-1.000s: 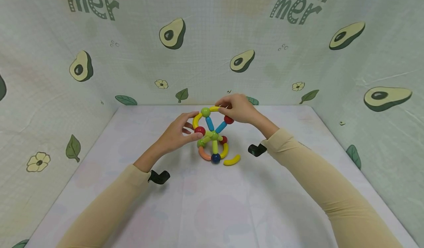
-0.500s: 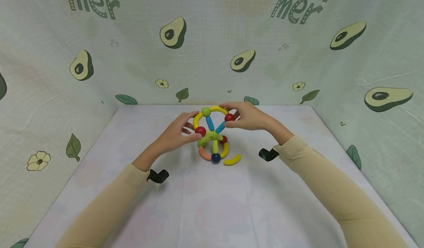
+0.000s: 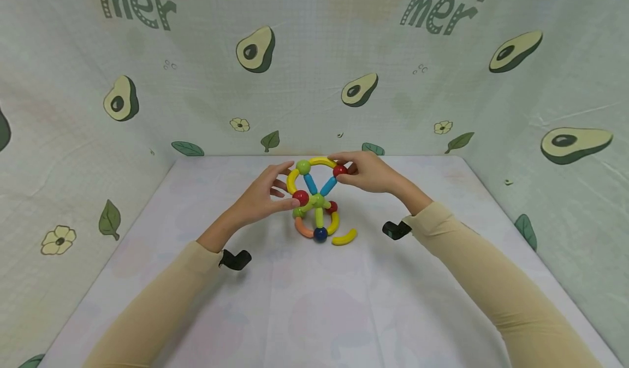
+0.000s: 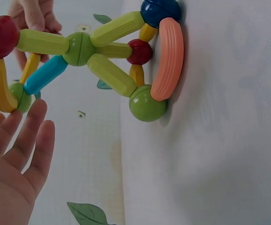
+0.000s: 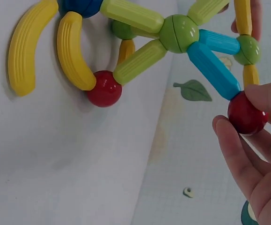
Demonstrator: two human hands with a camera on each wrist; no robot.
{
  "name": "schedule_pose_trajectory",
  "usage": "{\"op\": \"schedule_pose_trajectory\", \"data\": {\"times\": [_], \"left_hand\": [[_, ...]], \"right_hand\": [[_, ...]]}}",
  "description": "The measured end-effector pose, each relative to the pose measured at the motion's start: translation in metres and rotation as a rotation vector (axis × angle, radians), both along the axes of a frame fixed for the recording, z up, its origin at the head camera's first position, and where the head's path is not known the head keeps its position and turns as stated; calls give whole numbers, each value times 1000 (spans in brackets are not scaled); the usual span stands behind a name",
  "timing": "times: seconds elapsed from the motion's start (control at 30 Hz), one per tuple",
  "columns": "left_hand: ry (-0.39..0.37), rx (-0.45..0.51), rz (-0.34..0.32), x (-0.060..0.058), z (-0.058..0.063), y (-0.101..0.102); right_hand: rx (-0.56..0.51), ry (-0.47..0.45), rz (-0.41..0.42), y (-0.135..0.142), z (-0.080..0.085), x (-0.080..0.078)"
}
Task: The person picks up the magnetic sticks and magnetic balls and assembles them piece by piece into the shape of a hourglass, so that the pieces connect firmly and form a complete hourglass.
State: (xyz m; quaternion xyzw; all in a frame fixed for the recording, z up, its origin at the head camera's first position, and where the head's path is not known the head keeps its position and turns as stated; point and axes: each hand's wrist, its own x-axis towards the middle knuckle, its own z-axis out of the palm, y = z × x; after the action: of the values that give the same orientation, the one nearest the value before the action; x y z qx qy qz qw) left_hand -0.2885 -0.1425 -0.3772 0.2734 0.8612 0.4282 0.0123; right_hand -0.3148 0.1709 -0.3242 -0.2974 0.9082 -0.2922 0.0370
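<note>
A magnetic stick-and-ball structure stands upright on the table, with a green centre ball (image 3: 318, 200), light green sticks (image 5: 133, 15) below and blue sticks (image 5: 215, 70) above. My right hand (image 3: 366, 171) pinches the upper right red ball (image 5: 246, 113) between thumb and fingers. A curved yellow stick (image 3: 321, 161) links that ball to the upper green ball (image 3: 303, 167). My left hand (image 3: 262, 193) is spread around the left side, its thumb at another red ball (image 4: 3, 37). Its fairly straight fingers (image 4: 32, 136) lie near the upper green ball; firm contact is unclear.
A loose curved yellow stick (image 3: 344, 237) lies on the table right of the structure's base, near the dark blue ball (image 3: 320, 234). The white table (image 3: 314, 313) meets an avocado-printed cloth (image 3: 304, 111) behind and at both sides.
My right hand has gone from the curved yellow stick at the top down to the red ball, and now pinches it. The structure's upper part has shifted slightly. My left hand has barely moved.
</note>
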Motion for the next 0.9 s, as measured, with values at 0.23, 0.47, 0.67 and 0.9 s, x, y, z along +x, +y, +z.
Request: {"op": "schedule_pose_trajectory", "data": {"times": [0.23,0.47,0.67,0.9], "left_hand": [[14,-43,24,-3,-1,6],[-7,-15,10,-3,-1,10],[-20,-19,-15,-2,2,17],[12,-37,-18,-3,4,21]], "right_hand": [[-9,23,-5,-7,1,-1],[-22,42,14,-9,-2,-5],[-52,76,44,-14,-1,-5],[-65,99,61,-18,-3,-7]]}}
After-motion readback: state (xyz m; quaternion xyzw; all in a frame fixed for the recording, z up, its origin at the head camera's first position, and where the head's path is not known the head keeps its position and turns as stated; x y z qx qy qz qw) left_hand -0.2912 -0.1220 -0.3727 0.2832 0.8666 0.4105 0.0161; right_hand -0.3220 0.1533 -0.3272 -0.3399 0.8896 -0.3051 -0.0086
